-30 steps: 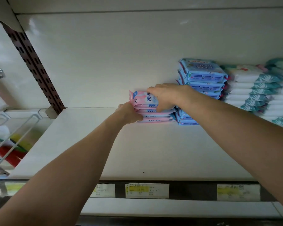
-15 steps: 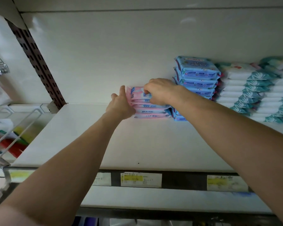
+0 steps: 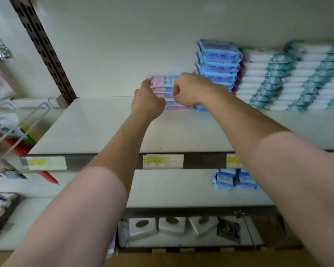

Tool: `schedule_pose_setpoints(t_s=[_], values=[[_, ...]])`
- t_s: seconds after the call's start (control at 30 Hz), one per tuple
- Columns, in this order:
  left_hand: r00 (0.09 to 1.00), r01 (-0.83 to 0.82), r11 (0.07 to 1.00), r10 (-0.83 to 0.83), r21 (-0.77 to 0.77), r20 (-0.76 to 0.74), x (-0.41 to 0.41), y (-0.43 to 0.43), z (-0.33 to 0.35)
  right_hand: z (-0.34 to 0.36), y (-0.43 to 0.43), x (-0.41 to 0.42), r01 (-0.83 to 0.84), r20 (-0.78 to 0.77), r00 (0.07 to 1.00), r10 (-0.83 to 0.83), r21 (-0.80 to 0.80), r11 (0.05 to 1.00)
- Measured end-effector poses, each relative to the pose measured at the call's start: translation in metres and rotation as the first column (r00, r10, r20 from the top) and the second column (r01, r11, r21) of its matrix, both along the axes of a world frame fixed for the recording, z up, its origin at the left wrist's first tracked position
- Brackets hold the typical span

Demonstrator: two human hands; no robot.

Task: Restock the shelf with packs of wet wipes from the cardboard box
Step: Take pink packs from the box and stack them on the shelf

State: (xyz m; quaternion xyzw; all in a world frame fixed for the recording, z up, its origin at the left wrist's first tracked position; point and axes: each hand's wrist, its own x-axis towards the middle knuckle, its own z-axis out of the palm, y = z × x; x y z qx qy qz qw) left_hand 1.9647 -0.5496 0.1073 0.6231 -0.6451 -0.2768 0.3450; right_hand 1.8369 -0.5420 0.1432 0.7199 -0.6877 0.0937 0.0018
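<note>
Tilted lower than half a second earlier, bringing a second white shelf board and its small blue packets into sight, with the right hand now off the stack's top and curled at its right end. Upper white laminate shelf, carrying at its rear a short stack of pink soft-plastic wet-wipe packs, just beside a taller stack of blue wipe packs. Left hand with straight fingers pressed against the pink stack's left end; any right-hand hold on a pack not discernible. Cardboard box out of view.

Probable step: squaring the stack. Press both ends inward evenly, keeping edges flush and snug to the blue neighbour without toppling it.

Smooth, level board, likely letting packs slide. Elsewhere: rows of white-and-teal wipe packs at right, brown perforated upright, wire rack at left, paper price label on the shelf lip.
</note>
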Motion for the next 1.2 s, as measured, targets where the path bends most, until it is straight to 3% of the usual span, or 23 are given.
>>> schedule_pose_setpoints(t_s=[0.17,0.3,0.43,0.57,0.77,0.9,1.07,1.2], values=[[0.977,0.147,0.989,-0.141,0.027,-0.158,-0.014,0.053,-0.007,-0.007,0.066,-0.005,0.206,0.211,0.955,-0.207,0.029,0.978],[0.93,0.25,0.955,-0.19,0.16,-0.316,-0.017,0.11,-0.024,-0.027,0.133,0.002,0.387,0.424,0.813,-0.398,0.116,0.915],[0.89,0.379,0.905,-0.298,0.194,-0.346,-0.03,0.171,-0.045,-0.053,0.214,0.016,0.526,0.465,0.713,-0.525,0.141,0.839],[0.835,0.527,0.817,-0.447,0.234,-0.319,-0.046,0.231,-0.064,-0.077,0.296,0.009,0.679,0.54,0.525,-0.658,0.2,0.706],[0.705,0.709,0.654,-0.661,0.263,-0.256,-0.084,0.329,-0.071,-0.093,0.421,-0.013,0.833,0.504,0.302,-0.809,0.273,0.481],[0.596,0.796,0.545,-0.78,0.263,-0.189,-0.108,0.395,-0.08,-0.106,0.503,-0.028,0.879,0.541,0.15,-0.828,0.31,0.362],[0.465,0.857,0.397,-0.87,0.327,-0.162,-0.146,0.487,-0.092,-0.136,0.61,-0.061,0.926,0.595,-0.103,-0.797,0.35,0.142],[0.33,0.891,0.259,-0.933,0.372,-0.141,-0.182,0.572,-0.104,-0.153,0.707,-0.086,0.923,0.588,-0.234,-0.774,0.384,0.013]])
